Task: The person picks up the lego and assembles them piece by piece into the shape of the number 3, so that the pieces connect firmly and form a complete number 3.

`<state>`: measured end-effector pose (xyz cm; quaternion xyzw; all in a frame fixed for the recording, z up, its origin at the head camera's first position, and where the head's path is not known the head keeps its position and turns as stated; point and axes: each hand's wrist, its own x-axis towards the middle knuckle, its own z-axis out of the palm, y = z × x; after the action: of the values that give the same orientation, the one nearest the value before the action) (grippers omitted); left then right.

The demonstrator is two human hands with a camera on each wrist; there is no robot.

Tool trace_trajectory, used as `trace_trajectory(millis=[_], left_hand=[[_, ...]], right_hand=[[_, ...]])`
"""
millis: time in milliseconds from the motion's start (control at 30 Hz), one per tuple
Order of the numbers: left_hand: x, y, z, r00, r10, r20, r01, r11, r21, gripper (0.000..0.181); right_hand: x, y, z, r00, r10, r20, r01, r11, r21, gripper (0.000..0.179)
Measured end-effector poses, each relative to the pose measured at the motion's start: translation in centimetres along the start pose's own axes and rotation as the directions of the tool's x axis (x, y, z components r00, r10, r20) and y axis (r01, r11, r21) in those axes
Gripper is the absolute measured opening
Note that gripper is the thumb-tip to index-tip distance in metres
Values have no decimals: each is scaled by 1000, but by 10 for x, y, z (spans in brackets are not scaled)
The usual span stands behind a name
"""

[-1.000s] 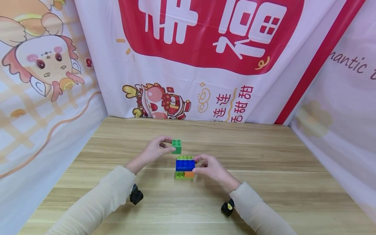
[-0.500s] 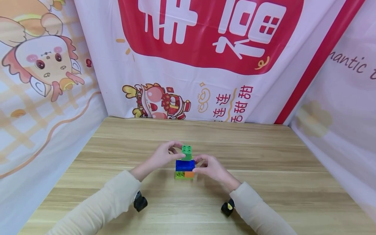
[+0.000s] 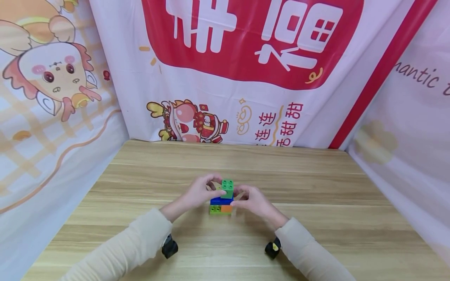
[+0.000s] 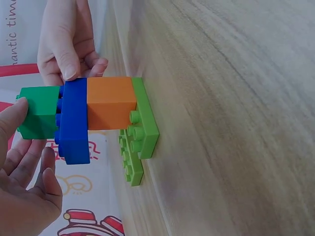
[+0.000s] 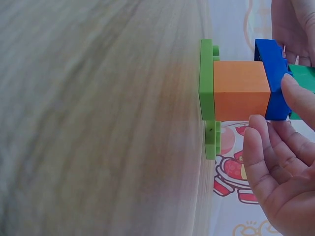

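My left hand (image 3: 202, 192) pinches a green toy brick (image 3: 227, 188) between thumb and fingers. The green brick sits at the studs on the right end of a blue brick (image 4: 75, 123); whether it is pressed down fully I cannot tell. My right hand (image 3: 256, 201) holds the blue brick's right end, its thumb on the near side and the other fingers behind. Below the blue brick is an orange brick (image 5: 241, 91), which stands on the right part of a lime green plate (image 4: 146, 123). The blue brick's left end overhangs the plate's bare studs.
A second lime green plate (image 4: 131, 160) lies on the table behind the stack. The wooden table (image 3: 281, 171) ends at a printed cloth backdrop (image 3: 133, 97), with cloth walls on both sides. A small black camera (image 3: 170, 248) is strapped at each wrist.
My left hand has carried the green brick right and toward me, from behind the stack onto the blue brick's right end. My right hand has stayed in place at the blue brick.
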<state>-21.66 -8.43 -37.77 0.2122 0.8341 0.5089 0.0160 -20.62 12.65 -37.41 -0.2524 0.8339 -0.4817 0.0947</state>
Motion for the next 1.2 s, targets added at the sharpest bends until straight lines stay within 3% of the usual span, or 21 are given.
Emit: trace_trajectory(millis=[267,633,967,1200], left_hand=[[-3,3,4,1000,7,-19,-6,999,53,30],[-4,2,6,999,32,6,-33,996,88,32],[-4,1,5,998,39,45,-44,994,102,31],[-3,1,3,996,36,76,-47,989,142,34]], right_hand=[[-1,-2,0,1000,-9,-11,9,1000,-29,26],[-1,0,0,1000,-22,3,22,999,-26,24],[11,37,4,1000,-18,-2,18,999,-45,33],[12,39,3,1000,-10,0,10,999,-52,35]])
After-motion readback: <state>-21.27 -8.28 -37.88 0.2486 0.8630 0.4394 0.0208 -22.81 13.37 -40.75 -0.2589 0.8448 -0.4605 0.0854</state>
